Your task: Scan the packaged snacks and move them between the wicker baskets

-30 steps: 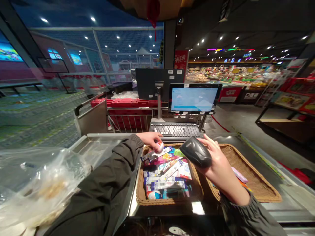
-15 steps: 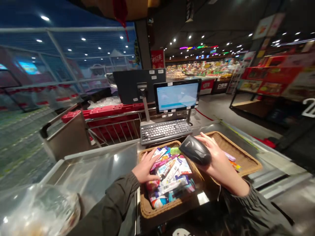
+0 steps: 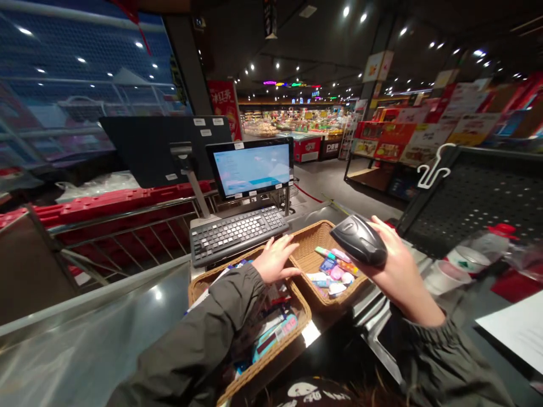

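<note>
My right hand (image 3: 396, 265) is wrapped round a black barcode scanner (image 3: 360, 240), held up over the near right side of the right wicker basket (image 3: 307, 233). Several small packaged items (image 3: 333, 271) lie in that basket, some pink, white and purple. My left hand (image 3: 278, 260) stretches over the adjoining rims of the two baskets, fingers spread, and I see nothing in it. Beneath my left forearm is the fuller left basket (image 3: 303, 316), holding many colourful packets (image 3: 275, 336); the sleeve hides much of them.
A black keyboard (image 3: 240, 232) sits behind the baskets, with a lit monitor (image 3: 252, 169) beyond it and a second screen's dark back (image 3: 156, 150) to the left. A metal counter (image 3: 139, 316) extends left. White cups (image 3: 447, 277) and a paper sheet (image 3: 517, 328) are at right.
The view has turned to the right. My left hand has gone from above the left basket's packets to the right, toward the right basket. The scanner stays in my right hand.
</note>
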Tool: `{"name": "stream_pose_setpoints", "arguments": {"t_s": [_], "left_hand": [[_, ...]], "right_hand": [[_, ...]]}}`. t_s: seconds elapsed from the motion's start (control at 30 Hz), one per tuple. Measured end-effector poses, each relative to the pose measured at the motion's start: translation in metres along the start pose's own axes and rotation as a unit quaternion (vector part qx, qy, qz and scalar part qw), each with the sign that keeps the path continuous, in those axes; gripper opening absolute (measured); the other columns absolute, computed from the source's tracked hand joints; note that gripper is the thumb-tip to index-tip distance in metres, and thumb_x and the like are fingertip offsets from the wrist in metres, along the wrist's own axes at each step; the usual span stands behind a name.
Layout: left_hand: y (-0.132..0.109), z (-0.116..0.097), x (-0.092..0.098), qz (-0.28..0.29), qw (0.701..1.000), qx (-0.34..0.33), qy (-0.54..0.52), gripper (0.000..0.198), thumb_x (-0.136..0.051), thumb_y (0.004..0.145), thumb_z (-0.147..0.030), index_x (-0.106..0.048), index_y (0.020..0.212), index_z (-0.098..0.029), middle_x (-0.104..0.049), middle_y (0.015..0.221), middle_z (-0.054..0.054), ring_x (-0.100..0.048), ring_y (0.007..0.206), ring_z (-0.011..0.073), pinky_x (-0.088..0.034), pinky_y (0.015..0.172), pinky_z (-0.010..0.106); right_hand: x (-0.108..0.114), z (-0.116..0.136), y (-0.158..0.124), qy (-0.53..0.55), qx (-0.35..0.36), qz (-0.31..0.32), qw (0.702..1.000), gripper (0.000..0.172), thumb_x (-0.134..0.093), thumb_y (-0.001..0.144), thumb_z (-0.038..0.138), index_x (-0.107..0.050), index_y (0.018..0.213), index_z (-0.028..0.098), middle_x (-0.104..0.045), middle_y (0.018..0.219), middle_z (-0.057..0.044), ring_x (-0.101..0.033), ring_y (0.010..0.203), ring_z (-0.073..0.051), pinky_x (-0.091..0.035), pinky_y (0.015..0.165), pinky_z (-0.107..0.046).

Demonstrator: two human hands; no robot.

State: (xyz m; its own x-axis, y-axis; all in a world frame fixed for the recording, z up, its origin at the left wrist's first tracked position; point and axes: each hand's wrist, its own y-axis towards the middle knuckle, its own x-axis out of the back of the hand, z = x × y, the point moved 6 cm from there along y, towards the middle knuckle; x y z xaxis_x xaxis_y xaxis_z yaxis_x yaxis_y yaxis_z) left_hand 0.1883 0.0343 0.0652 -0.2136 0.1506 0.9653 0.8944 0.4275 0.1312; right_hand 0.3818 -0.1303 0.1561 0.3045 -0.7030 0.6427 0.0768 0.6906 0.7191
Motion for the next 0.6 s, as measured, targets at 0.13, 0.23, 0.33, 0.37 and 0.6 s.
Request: {"name": "stream_pose_setpoints", "arguments": {"t_s": [0.13,0.23,0.33,0.37,0.6], "left_hand": [[0.057,-0.012,-0.046,0.062,0.997,0.031,0.026,0.081,-0.065,0.084,-0.063,-0.046,0.147,-0.015,-0.034,0.16,0.022,-0.028,0.15,0.036,-0.02,0.12,0.063],[0.091,-0.015,-0.087,0.11,0.992,0.053,0.043,0.081,-0.065,0.083,-0.063,-0.048,0.146,-0.015,-0.036,0.159,0.022,-0.026,0.151,0.0351,-0.016,0.121,0.065],[0.12,-0.011,-0.134,0.173,0.978,0.097,0.061,0.073,-0.07,0.079,-0.056,-0.056,0.139,-0.018,-0.036,0.159,0.019,-0.023,0.153,0.0332,-0.007,0.123,0.064],[0.129,-0.009,-0.148,0.191,0.973,0.116,0.058,0.067,-0.07,0.079,-0.051,-0.059,0.137,-0.02,-0.038,0.159,0.017,-0.022,0.153,0.0325,-0.003,0.123,0.063],[0.175,-0.007,-0.205,0.155,0.974,0.164,-0.007,0.059,-0.051,0.087,-0.033,-0.053,0.145,-0.02,-0.054,0.148,0.016,-0.041,0.144,0.0343,-0.013,0.125,0.06]], "right_hand": [[-0.003,-0.022,0.0,0.0,0.016,0.023,1.0,0.04,-0.064,0.086,0.042,-0.06,0.12,0.022,-0.06,0.133,-0.016,-0.043,0.141,-0.041,-0.036,0.113,-0.066],[-0.008,-0.039,0.005,0.018,0.03,0.034,0.999,0.041,-0.065,0.084,0.04,-0.059,0.121,0.023,-0.06,0.132,-0.016,-0.044,0.14,-0.041,-0.037,0.11,-0.067],[-0.014,-0.06,0.011,0.029,0.042,0.034,0.998,0.038,-0.065,0.083,0.038,-0.06,0.118,0.023,-0.06,0.132,-0.016,-0.045,0.138,-0.043,-0.037,0.109,-0.07],[-0.015,-0.067,0.013,0.031,0.044,0.032,0.998,0.037,-0.064,0.084,0.038,-0.06,0.118,0.023,-0.061,0.131,-0.016,-0.045,0.138,-0.043,-0.037,0.109,-0.07],[-0.027,-0.113,0.024,0.065,0.06,0.008,0.996,0.04,-0.063,0.084,0.037,-0.058,0.121,0.022,-0.061,0.131,-0.016,-0.045,0.138,-0.042,-0.041,0.108,-0.068]]}}
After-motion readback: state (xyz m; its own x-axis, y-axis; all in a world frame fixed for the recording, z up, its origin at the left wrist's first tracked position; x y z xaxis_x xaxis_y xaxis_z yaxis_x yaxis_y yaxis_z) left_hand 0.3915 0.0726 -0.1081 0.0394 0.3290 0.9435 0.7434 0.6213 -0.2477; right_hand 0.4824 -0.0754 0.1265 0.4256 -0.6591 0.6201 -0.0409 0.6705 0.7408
